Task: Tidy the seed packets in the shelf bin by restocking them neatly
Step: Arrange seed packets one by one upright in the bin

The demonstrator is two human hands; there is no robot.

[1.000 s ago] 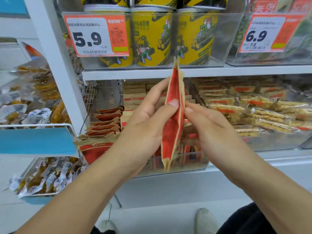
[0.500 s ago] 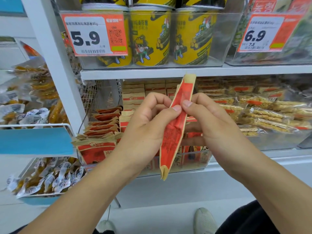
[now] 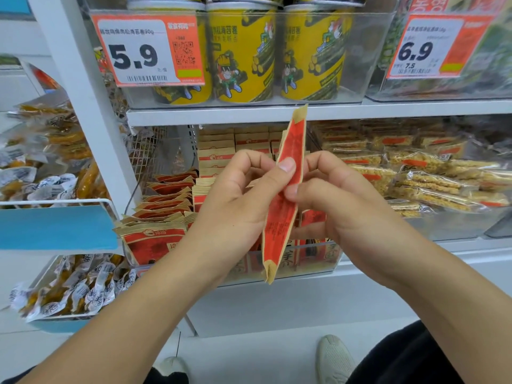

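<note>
Head view is showing both hands meeting in front of the middle shelf, sharing one flat red-and-tan paper seed packet (image 3: pixel 285 195) seen edge-on. Its long axis is running nearly upright, top leaning slightly right toward the white shelf edge (image 3: pixel 221 113), bottom corner hanging in front of the clear plastic shelf bin (image 3: pixel 318 261). The left hand (image 3: pixel 238 203) is pinching the packet's left face, thumb lying on the red side just above the middle; the right hand (image 3: pixel 343 209) is pinching from the opposite side at about the same height, fingers curled. So the grip is sitting near mid-length, with packet extending both above and below. The bin is lying directly behind and below the hands, holding rows of matching red-and-tan packets (image 3: pixel 155 234) standing with faces forward. I judge the held packet will need turning to face front like those rows, then lowering into the bin; both hands are looking equally near to it.
</note>
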